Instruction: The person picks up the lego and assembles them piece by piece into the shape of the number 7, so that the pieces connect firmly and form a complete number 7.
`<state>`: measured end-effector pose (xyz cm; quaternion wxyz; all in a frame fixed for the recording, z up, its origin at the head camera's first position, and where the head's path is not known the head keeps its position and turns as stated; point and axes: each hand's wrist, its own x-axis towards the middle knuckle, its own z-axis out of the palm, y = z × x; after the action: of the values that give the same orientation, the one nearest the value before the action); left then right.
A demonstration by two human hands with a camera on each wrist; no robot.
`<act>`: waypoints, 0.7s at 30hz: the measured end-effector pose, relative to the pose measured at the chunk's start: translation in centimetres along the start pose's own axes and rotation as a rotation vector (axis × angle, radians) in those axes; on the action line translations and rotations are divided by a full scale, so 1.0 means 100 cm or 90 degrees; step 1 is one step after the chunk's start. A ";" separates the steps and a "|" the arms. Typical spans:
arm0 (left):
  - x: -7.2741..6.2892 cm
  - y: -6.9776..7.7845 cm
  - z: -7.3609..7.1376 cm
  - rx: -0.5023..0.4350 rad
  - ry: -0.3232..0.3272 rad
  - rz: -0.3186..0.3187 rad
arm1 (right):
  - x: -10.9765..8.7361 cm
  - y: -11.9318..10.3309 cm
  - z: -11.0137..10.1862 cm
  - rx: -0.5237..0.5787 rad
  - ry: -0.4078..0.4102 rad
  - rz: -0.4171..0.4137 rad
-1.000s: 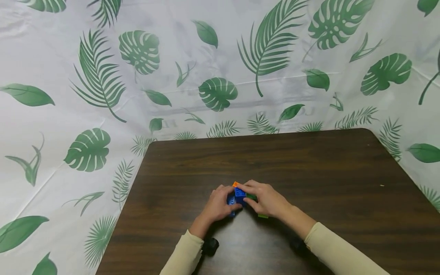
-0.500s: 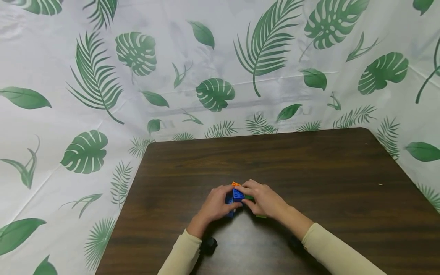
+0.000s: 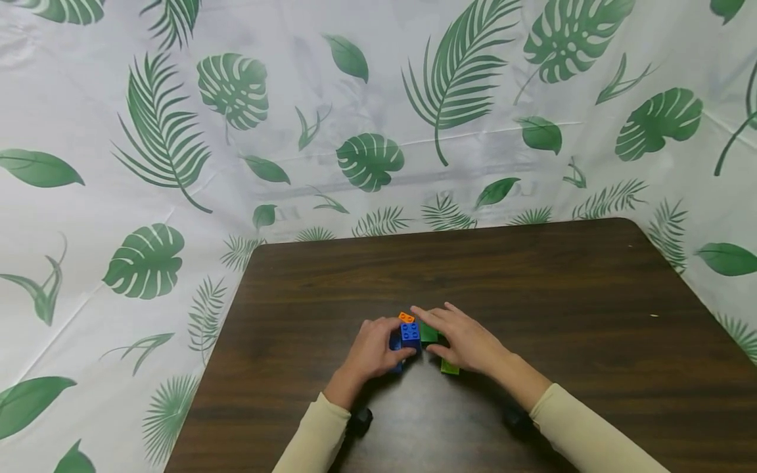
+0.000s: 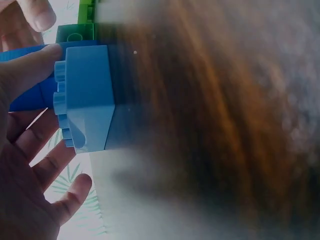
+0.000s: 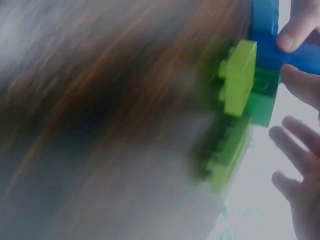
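A dark blue toy building brick (image 3: 410,334) stands near the middle of the table, studs up. My left hand (image 3: 371,348) pinches it, the thumb lying across its near side in the left wrist view. Beside that thumb is a lighter blue brick (image 4: 90,97), partly covered by the hand in the head view. An orange brick (image 3: 406,317) shows just behind. To the right of the blue brick is a green brick (image 3: 428,333). My right hand (image 3: 470,341) hovers there, fingers spread, with a gap between its fingertips and the blue brick. Lime green bricks (image 5: 241,77) lie below it.
The dark wood-grain table (image 3: 532,282) reaches well beyond both hands. A small pale speck (image 3: 654,315) lies on its right side. Behind the table hangs a white cloth (image 3: 307,72) printed with green leaves. Black wrist devices (image 3: 359,420) show under the sleeves.
My right hand has let go of the blue brick and drawn a little to the right, its fingers opening. More of the green and lime bricks now shows. My left hand stays in place.
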<state>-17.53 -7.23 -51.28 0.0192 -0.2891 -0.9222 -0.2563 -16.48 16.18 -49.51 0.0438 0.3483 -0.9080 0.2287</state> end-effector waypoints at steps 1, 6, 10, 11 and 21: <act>0.000 0.000 0.000 0.003 -0.003 -0.006 | -0.001 0.003 0.000 -0.007 -0.006 0.015; -0.001 0.001 0.000 0.005 -0.010 -0.020 | -0.004 0.013 0.004 -0.040 -0.020 0.073; -0.002 -0.002 0.005 -0.010 -0.001 -0.013 | -0.004 0.012 0.007 -0.048 -0.020 0.102; -0.003 -0.003 0.006 -0.014 -0.002 -0.012 | -0.004 0.012 0.008 -0.051 -0.024 0.111; -0.002 0.003 0.003 -0.181 0.003 -0.009 | -0.004 0.013 0.012 -0.051 -0.036 0.144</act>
<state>-17.15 -6.97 -51.44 -0.0215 -0.2819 -0.8783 -0.3855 -16.92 16.71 -51.16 0.0064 0.2482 -0.9507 0.1857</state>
